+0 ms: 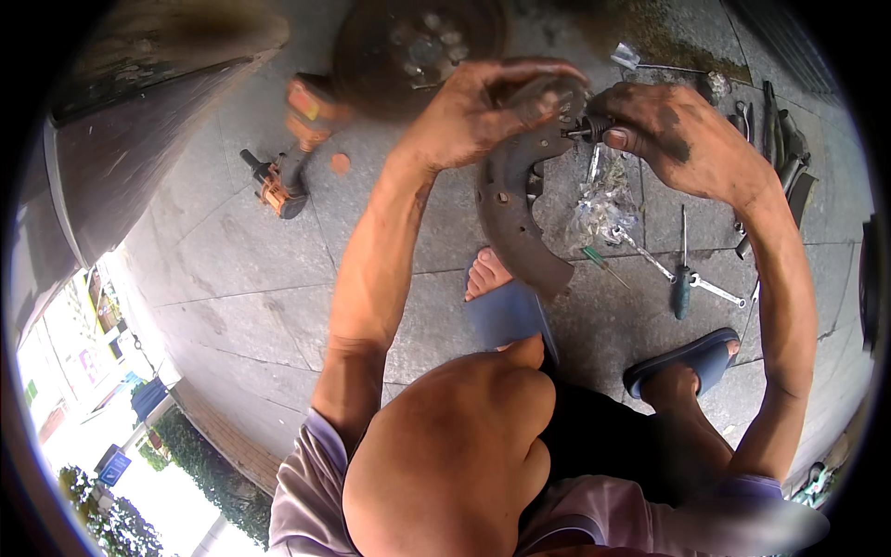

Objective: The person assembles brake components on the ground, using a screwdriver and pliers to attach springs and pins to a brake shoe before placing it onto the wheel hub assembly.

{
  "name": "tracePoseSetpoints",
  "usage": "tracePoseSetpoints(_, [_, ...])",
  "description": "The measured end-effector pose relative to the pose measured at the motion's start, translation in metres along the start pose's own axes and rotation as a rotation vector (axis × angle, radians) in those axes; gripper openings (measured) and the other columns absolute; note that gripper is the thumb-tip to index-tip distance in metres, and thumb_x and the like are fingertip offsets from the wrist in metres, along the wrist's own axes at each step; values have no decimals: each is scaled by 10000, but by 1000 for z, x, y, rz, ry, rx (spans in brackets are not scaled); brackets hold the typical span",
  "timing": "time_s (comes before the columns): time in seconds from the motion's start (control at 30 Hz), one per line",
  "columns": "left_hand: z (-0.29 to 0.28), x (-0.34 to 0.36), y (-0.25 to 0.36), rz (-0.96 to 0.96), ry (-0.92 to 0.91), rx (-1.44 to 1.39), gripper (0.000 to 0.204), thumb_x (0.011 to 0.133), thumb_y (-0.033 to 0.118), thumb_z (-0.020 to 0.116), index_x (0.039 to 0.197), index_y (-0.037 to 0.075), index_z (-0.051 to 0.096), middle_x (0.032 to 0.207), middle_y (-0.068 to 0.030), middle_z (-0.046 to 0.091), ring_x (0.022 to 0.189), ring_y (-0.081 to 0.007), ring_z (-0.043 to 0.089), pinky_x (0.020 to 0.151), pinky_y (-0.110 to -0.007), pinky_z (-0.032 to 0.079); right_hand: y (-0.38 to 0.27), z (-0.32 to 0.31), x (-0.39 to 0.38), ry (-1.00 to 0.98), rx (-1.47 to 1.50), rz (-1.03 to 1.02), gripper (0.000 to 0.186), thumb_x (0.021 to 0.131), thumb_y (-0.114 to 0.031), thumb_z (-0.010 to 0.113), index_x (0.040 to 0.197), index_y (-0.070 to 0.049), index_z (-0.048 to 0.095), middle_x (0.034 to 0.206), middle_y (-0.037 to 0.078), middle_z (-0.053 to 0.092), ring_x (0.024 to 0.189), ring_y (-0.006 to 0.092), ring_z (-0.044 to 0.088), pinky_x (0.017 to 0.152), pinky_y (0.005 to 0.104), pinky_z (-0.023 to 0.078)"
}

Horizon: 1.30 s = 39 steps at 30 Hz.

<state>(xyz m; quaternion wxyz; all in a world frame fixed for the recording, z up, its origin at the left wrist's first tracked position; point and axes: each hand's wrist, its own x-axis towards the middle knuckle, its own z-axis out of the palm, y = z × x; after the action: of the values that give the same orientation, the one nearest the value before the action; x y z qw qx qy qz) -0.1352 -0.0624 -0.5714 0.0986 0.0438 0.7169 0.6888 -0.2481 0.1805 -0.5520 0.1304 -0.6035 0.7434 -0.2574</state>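
A curved dark brake shoe (509,213) hangs in the air in front of me, its lower end above my sandalled foot. My left hand (483,107) is closed round its upper end, fingers blackened with grease. Close beside it, my right hand (682,135) pinches a small dark ribbed cylindrical part (594,125) with a thin metal pin pointing at the shoe. The fingers partly hide where this part and the shoe meet, so I cannot tell whether they are joined. Beyond my left hand is a blurred round wheel hub (418,51) with studs at its middle.
An orange and black power tool (280,188) lies on the paving at left. Right of the shoe lie a crumpled clear plastic bag (605,212), a green screwdriver (682,290) and a wrench (717,290). Several dark tools (789,148) line the far right. A vehicle panel (130,158) stands at upper left.
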Motion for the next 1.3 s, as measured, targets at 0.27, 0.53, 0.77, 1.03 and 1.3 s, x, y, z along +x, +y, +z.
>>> tracePoseSetpoints(0.27, [-6, 8, 11, 72, -59, -36, 321, 950, 223, 730, 1247, 102, 716, 1089, -28, 732, 986, -107, 643, 903, -269, 540, -32, -24, 7, -53, -74, 72, 441, 913, -393, 700, 1090, 11, 714, 823, 171, 716, 771, 338, 708, 691, 414, 559])
tracePoseSetpoints(0.53, [-5, 22, 34, 83, -113, 187, 379, 929, 228, 750, 1276, 87, 694, 1106, -27, 718, 1018, -111, 621, 932, -283, 518, -57, -55, 7, -45, -252, 111, 291, 862, -294, 758, 907, -10, 711, 727, 160, 666, 740, 345, 686, 666, 437, 551])
tracePoseSetpoints(0.77, [-4, 29, 69, 62, -63, 189, 527, 893, 329, 778, 1330, 63, 652, 1147, -55, 718, 1100, -152, 633, 977, -329, 535, -72, -88, 16, -76, -321, 195, 135, 848, -144, 721, 869, -11, 715, 740, 159, 676, 772, 327, 709, 688, 420, 573])
tracePoseSetpoints(1.03, [40, -30, 70, 134, 139, 917, 620, 771, 265, 834, 1359, 205, 645, 998, -63, 706, 938, -250, 675, 821, -380, 579, -87, -44, -6, -178, -224, 307, 161, 830, -113, 676, 938, 5, 677, 751, 188, 677, 730, 374, 694, 692, 455, 553])
tracePoseSetpoints(1.3, [73, -84, 45, -23, 162, 1324, 611, 807, 320, 769, 1387, 228, 597, 946, -91, 651, 848, -221, 669, 676, -345, 586, -67, 50, -10, 95, 60, 466, 213, 952, -182, 646, 981, 29, 648, 847, 245, 690, 835, 444, 666, 748, 522, 506])
